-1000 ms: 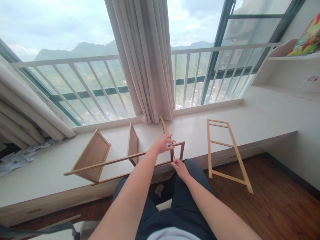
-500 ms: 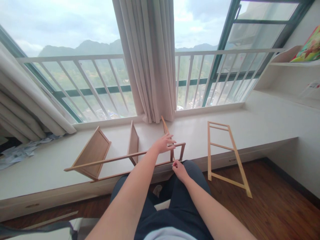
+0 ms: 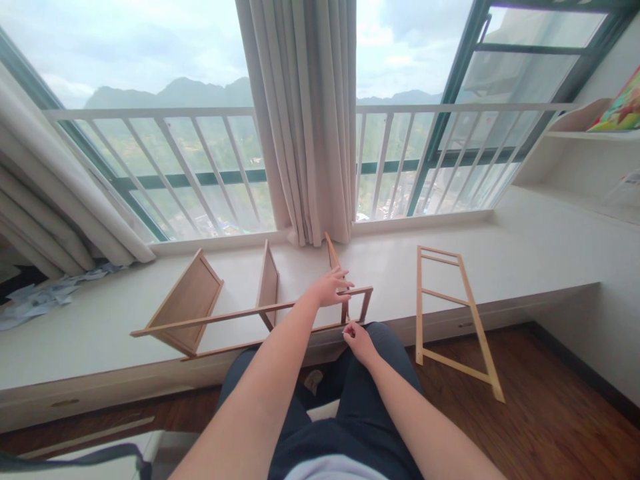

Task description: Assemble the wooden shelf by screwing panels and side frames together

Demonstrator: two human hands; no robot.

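Observation:
A partly assembled wooden shelf (image 3: 213, 320) lies on its side on the white window ledge, with several boards standing up from its long rails. My left hand (image 3: 330, 288) grips its right end, fingers spread over the rail and the right-hand board (image 3: 331, 250). Just below, my right hand (image 3: 359, 341) is closed in a pinch near the lower rail, above my knee. Something small and pale shows at its fingertips, too small to name. To the right, a loose wooden ladder-like frame (image 3: 470, 303) leans against the ledge's edge, its lower end over the floor.
The white ledge (image 3: 530, 250) runs below the railed window. A grey curtain (image 3: 310, 133) hangs down behind the shelf. Crumpled papers (image 3: 45, 297) lie at the far left. White wall shelves (image 3: 580, 160) stand at the right, and dark wooden flooring (image 3: 550, 400) is below.
The view has shifted slightly. Both hands keep almost the same positions at the right end of the shelf, and the wooden pieces have not visibly moved.

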